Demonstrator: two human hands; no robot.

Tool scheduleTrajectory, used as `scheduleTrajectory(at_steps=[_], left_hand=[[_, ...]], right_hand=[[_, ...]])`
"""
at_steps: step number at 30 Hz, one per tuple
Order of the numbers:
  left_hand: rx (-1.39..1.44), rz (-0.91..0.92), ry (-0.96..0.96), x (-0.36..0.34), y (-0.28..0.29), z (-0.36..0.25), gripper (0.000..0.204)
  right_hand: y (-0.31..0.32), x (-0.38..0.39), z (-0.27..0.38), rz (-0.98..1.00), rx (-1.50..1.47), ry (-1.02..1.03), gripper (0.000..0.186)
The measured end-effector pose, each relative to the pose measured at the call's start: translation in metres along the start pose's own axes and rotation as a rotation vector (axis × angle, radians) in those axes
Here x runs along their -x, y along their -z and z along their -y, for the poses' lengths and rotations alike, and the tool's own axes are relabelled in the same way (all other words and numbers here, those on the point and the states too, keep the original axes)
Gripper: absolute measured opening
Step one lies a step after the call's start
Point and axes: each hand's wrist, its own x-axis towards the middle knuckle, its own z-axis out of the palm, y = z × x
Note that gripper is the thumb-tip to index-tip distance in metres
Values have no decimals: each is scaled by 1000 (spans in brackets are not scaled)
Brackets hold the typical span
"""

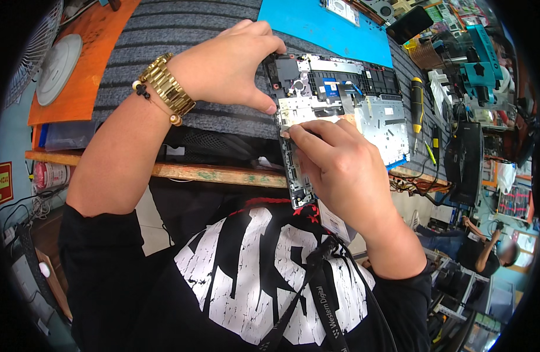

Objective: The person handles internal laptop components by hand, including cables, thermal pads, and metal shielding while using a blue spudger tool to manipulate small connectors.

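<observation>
An opened laptop base (340, 105), its back cover off and its inner parts bared, was held at the near edge of the bench (182, 35), with its near corner hanging past the bench's wooden rim toward the person's chest. The left hand (223, 64) was arched over the far left corner of the base; its grip was pressed onto that corner, the thumb against the left edge and the fingers curled over the top. A gold watch (164, 85) and a thin bracelet were worn on that wrist. The right hand (340, 170) was laid on the left side of the base, nearer the person, and its grip was drawn together, thumb and forefinger pinched at the frame edge; whether anything small was held between them could not be told.

A grey striped mat (158, 29) was spread under the work, and a blue mat (317, 26) lay beyond the base. A black and yellow screwdriver (417, 105) was seen just to the right of the base. An orange board (88, 53) carrying a round white disc (58, 67) was placed at the far left. Cluttered tools were stacked at the right rim, and another person was seated low at the right.
</observation>
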Motion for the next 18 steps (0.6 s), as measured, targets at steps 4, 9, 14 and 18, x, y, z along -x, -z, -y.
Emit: scheduleTrajectory(at_steps=[4,9,14,18], left_hand=[[-10,2,4,0,0,-1,97],[-9,7,15,0,-1,-2,96],[-2,11,9,0,0,-2,95],[16,8,12,0,0,-1,95]], right_hand=[[1,-1,1,20,53,8,30],[-4,-1,4,11,75,16,28],[-5,-3,4,12,48,-8,25],[1,-5,-1,36,15,2,26]])
